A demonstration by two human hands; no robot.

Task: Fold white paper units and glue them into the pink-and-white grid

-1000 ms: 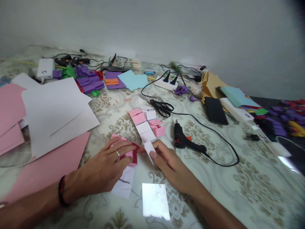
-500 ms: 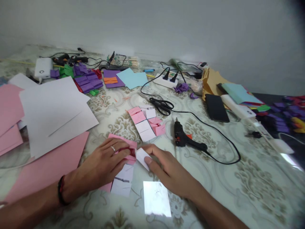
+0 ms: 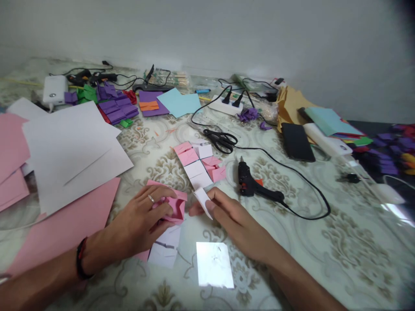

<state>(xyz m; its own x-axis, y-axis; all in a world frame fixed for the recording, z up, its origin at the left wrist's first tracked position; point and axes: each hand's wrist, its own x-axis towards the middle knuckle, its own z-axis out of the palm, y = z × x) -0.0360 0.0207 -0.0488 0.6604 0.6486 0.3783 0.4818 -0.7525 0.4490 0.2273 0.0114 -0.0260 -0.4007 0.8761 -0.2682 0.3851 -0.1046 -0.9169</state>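
My left hand (image 3: 147,214), with a ring on one finger, has its fingers curled over a folded pink paper piece (image 3: 179,208) whose right end gapes. Below that piece lie white folded paper squares (image 3: 164,255), partly covered by the hand. Between thumb and fingers, my right hand (image 3: 227,216) pinches a small folded white paper piece (image 3: 203,202), held tilted just right of the pink piece and apart from it. Beyond the hands sits a cluster of pink and white folded squares (image 3: 196,169). A white square of paper or light (image 3: 214,264) shows in front.
Right of the hands lies a black glue gun (image 3: 248,179), its cord looping rightward. Black scissors (image 3: 222,140), a power strip (image 3: 227,106) and a phone (image 3: 297,141) lie farther back. White sheets (image 3: 74,151) and pink sheets (image 3: 74,229) overlap at left.
My right hand has drawn the white folded piece up and to the right, away from the pink piece. The pink piece's right end now shows more openly. My left hand stays nearly in place.
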